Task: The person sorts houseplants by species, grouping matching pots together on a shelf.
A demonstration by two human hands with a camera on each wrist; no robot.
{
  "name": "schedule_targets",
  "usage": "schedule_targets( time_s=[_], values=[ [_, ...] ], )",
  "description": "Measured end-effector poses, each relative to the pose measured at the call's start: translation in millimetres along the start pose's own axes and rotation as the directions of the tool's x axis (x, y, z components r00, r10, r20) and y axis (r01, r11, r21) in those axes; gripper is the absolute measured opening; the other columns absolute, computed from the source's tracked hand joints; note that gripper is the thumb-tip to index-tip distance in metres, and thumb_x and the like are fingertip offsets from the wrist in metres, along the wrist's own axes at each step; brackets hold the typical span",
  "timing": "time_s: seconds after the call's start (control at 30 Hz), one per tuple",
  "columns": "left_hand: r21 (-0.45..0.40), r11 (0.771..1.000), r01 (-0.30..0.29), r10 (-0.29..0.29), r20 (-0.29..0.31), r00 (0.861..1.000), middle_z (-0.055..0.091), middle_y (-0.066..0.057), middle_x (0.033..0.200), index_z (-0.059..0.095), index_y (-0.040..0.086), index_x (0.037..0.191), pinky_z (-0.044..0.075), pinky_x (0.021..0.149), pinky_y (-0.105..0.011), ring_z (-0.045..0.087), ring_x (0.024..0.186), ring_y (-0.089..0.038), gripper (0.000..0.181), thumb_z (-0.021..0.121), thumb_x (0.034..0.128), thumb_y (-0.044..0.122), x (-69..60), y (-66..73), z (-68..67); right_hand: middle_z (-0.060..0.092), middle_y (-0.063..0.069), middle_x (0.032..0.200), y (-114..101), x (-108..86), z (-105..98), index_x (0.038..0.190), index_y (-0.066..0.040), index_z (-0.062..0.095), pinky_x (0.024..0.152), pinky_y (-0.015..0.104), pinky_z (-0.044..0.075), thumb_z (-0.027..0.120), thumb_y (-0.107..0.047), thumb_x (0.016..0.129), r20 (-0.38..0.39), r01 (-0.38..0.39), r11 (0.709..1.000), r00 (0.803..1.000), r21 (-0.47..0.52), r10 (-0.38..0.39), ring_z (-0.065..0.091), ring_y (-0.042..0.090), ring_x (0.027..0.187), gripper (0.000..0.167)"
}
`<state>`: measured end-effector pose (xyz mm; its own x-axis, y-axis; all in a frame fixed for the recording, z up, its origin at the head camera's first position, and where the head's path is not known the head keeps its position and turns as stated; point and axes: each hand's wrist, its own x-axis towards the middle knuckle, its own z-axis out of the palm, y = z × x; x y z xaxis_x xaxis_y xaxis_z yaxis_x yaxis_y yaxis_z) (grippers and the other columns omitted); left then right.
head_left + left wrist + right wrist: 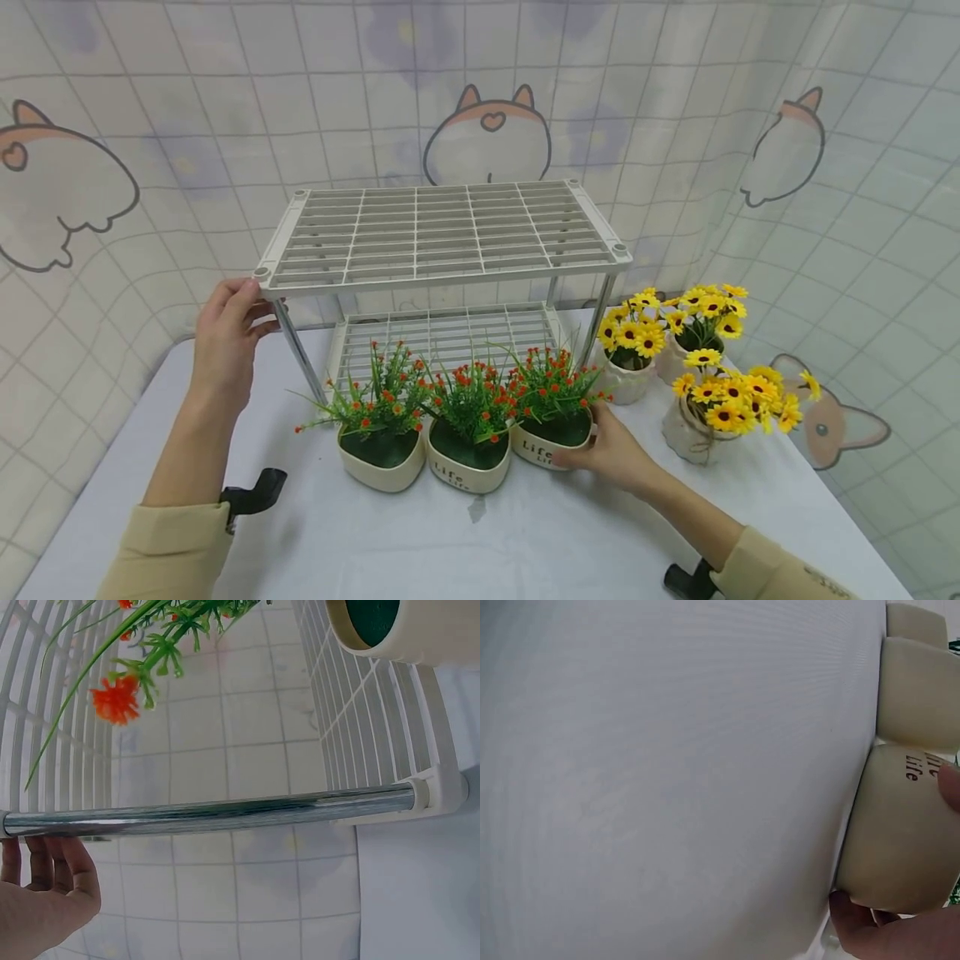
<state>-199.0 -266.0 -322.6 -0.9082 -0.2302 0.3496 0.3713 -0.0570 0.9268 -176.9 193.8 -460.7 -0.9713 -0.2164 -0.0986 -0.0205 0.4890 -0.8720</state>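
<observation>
My right hand [611, 454] grasps the right cream pot [542, 450], thumb by its "Life" lettering. It stands on the white table [360, 542] in front of the rack [450, 280]; a grassy plant with red flowers [551, 386] rises from its dark green filling. Beside it in a row, the middle pot [468, 478] and the left pot [382, 477] hold similar plants. My left hand [225, 342] pinches the rack's near left top corner. At my right, three whitish pots [681, 442] hold yellow flowers [727, 400].
</observation>
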Motion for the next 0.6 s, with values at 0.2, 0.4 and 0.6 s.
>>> schedule_targets(
  time_s=[0.2,0.4,0.6],
  values=[
    [-0.019,1.0,-0.002,0.002,0.001,1.0,0.06,-0.004,0.112,0.057,0.011,0.112,0.046,0.085,-0.024,0.055,0.105,-0.019,0.02,0.051,0.1092,0.03,-0.5,-0.7,0.6,0.049,0.025,0.144,0.0,-5.3,-4.5,0.148,0.005,0.034,0.109,0.06,0.038,0.094,-0.029,0.075,-0.025,-0.01,1.0,1.0,-0.026,0.01,0.05,0.042,0.132,0.101],
    [-0.011,1.0,-0.007,0.007,-0.004,1.0,0.059,-0.004,0.113,0.057,0.011,0.112,0.046,0.086,-0.024,0.055,0.105,-0.02,0.021,0.051,0.1091,0.031,-0.2,0.5,0.1,0.053,0.024,0.14,-5.6,-9.0,-14.7,0.146,0.003,0.039,0.103,0.057,0.045,0.095,-0.031,0.073,-0.089,0.069,0.994,0.993,-0.081,-0.076,0.053,0.041,0.127,0.098],
    [0.013,1.0,-0.003,0.003,-0.002,1.0,0.059,-0.004,0.114,0.057,0.012,0.114,0.046,0.086,-0.024,0.054,0.106,-0.019,0.022,0.05,0.1092,0.032,-0.1,0.5,-0.6,0.052,0.024,0.139,-20.4,-17.3,-24.7,0.146,0.003,0.04,0.098,0.057,0.049,0.094,-0.029,0.075,-0.136,0.099,0.99,0.984,-0.101,-0.113,0.052,0.041,0.126,0.094]
  ],
)
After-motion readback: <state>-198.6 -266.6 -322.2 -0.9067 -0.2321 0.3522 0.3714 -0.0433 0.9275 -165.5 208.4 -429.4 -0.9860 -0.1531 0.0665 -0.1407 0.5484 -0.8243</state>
